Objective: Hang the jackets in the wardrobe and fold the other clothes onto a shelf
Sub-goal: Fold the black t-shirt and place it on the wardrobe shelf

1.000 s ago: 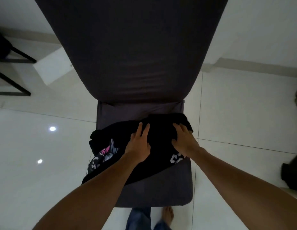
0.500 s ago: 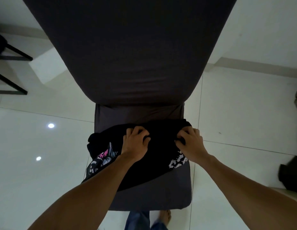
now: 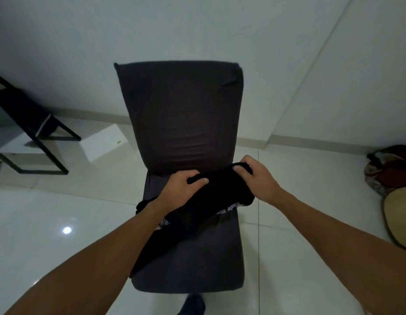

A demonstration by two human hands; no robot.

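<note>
Seen from above, in dim light: a black garment [image 3: 197,208] bunched on the seat of a dark grey chair [image 3: 181,114], gripped along its upper edge by two bare hands. Left hand [image 3: 179,187] curled over the cloth near the join of seat and backrest, thumb pressed on top, fingertips tucked out of sight underneath. Right hand [image 3: 256,176] clamped on the far corner of the same edge, fingers wrapped round a rolled fold, held just above the seat. Hands apart, the fabric stretched between them.

Lower half of the garment draped over the seat's left edge, partly hidden behind the left forearm. White print peeping out at two spots, beneath the forearm and below the right wrist; design too crumpled to read. Kind of garment not clear from here.

Around the chair, glossy white floor tiles [image 3: 61,223] with two bright reflections of lamps. At far left, a black metal frame [image 3: 38,137], cut off by the picture's edge, and a white box [image 3: 104,144] behind the chair. At right, a heap of reddish cloth [image 3: 390,169] and a rounded tan object [image 3: 397,214], both cropped. At the bottom edge, a dark shape below the seat, too cut off to identify.
</note>
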